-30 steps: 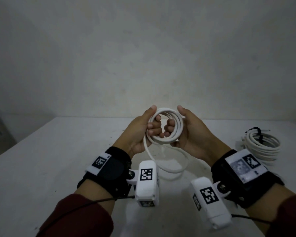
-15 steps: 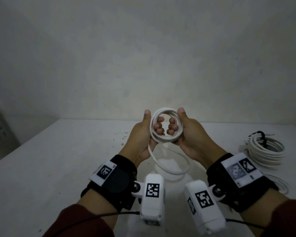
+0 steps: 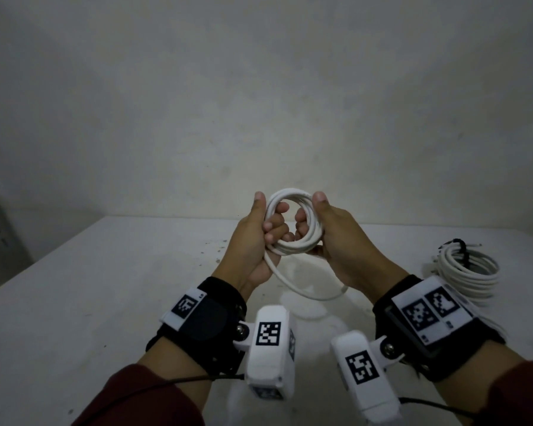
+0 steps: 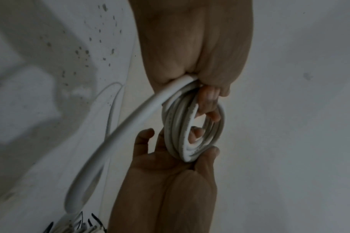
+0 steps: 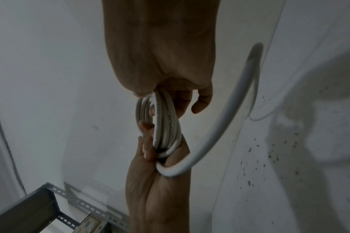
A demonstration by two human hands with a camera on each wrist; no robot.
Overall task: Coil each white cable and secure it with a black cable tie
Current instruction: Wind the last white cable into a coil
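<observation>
Gripping the white cable [image 3: 293, 241] coil, your left hand [image 3: 253, 241] and right hand [image 3: 336, 244] both pinch it. Loosen either and the loops could spring apart, since that loose tail [image 3: 305, 290] isn't wound.

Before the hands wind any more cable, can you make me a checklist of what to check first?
1. Left hand grips the coil: ok, fingers curl through it.
2. Right hand grips the coil: ok, it holds the other side.
3. Loops lie neatly together: ok, they sit side by side in both wrist views.
4. All the cable is wound: not ok, a loose tail hangs below the hands.
5. A black tie for this coil is within reach: cannot tell, none shows near the hands.
6. The tied coil on the table is out of the way: ok, it lies apart on the right, with a black tie on it.
</observation>
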